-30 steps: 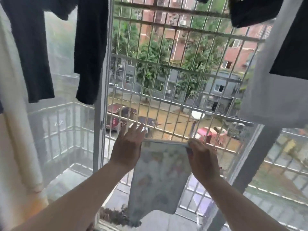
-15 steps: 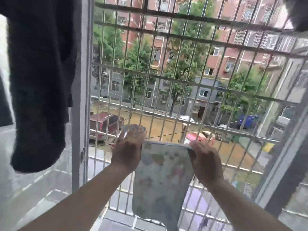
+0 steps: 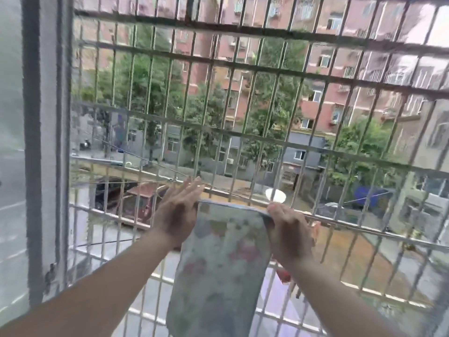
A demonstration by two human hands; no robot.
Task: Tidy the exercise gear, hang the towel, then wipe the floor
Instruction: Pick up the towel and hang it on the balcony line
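- right grip: fingers curled over the towel's top corner at 3 o'clock, pinching it at the rail.
- left grip: fingers straight, pointing to 12, flat on the top corner at 9 o'clock, not curled round it.
- towel: top edge runs 9-to-3 along the rail between both grips. Long axis drops to 6. Can't tell if cloth laps over the rail's far side.
- Judgement: hang step is close to done. Release must not drag the edge off, as the right grip carries the hold.
- Around: window grille, window frame at 9 o'clock. No surface in view; street, parked cars, trees beyond.
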